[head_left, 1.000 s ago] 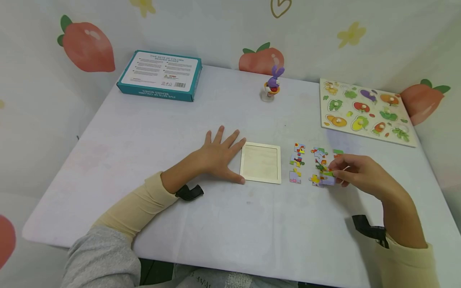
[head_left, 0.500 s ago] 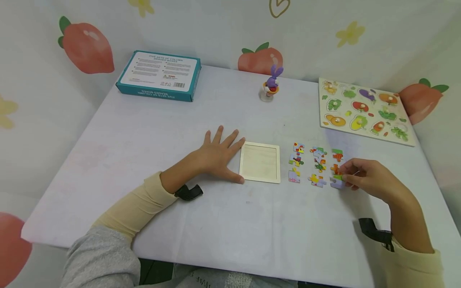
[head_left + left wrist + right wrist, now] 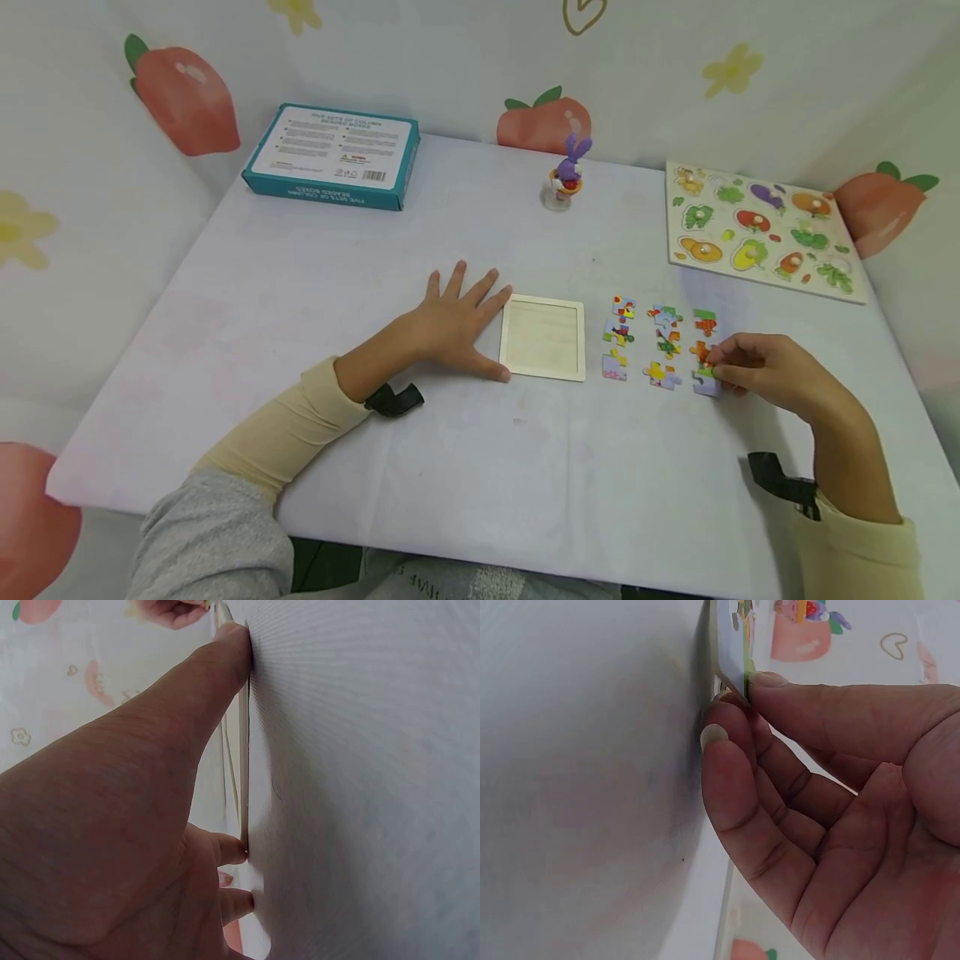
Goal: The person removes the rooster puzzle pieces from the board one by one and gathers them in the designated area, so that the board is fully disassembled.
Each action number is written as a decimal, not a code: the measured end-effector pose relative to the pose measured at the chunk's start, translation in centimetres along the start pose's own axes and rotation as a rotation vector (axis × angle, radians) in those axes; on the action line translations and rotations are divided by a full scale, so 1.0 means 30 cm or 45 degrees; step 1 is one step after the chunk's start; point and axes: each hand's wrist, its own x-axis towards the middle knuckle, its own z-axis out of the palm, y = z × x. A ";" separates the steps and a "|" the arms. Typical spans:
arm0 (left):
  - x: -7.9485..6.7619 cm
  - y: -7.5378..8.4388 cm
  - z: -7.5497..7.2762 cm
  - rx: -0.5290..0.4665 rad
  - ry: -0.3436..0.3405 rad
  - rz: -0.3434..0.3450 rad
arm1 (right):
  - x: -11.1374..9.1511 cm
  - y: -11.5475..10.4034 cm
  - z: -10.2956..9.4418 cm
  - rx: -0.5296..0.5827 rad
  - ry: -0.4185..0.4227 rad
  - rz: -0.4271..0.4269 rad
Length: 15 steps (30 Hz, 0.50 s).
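My left hand (image 3: 457, 329) lies with its fingers spread, index fingertip and thumb against the left side of a shallow square wooden tray (image 3: 505, 337). In the left wrist view, the thumb (image 3: 217, 667) meets the tray's edge (image 3: 244, 772). Jigsaw pieces lie in three columns to the right of the tray: a left piece (image 3: 618, 333), a middle piece (image 3: 663, 375) and a lower right piece (image 3: 705, 384) among them. At the right column, thumb and fingers of my right hand (image 3: 772, 371) pinch an orange-and-green jigsaw piece (image 3: 702, 353), partly hidden by the fingertips.
At the back left sits a teal-edged box (image 3: 330, 154). A purple rabbit figure (image 3: 570, 171) stands at the back middle. Toward the back right, a vegetable peg puzzle board (image 3: 761, 229) lies on the white-covered table (image 3: 450, 467). A patterned cloth (image 3: 420, 58) rises behind.
My right hand has carried its jigsaw piece rightward and lowered it into the right column, baring the middle column. The left hand and the tray have stayed in place.
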 end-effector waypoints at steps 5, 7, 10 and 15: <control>-0.002 -0.002 0.000 0.023 0.004 -0.004 | -0.006 0.003 0.000 -0.002 -0.015 0.024; -0.002 -0.003 0.000 0.025 0.005 -0.003 | -0.007 0.005 -0.001 -0.018 -0.012 0.028; -0.002 -0.003 0.000 0.021 0.003 -0.003 | -0.008 0.006 -0.003 -0.046 0.007 0.023; -0.004 -0.003 -0.001 0.009 -0.010 -0.008 | -0.003 -0.004 -0.003 -0.055 0.030 -0.008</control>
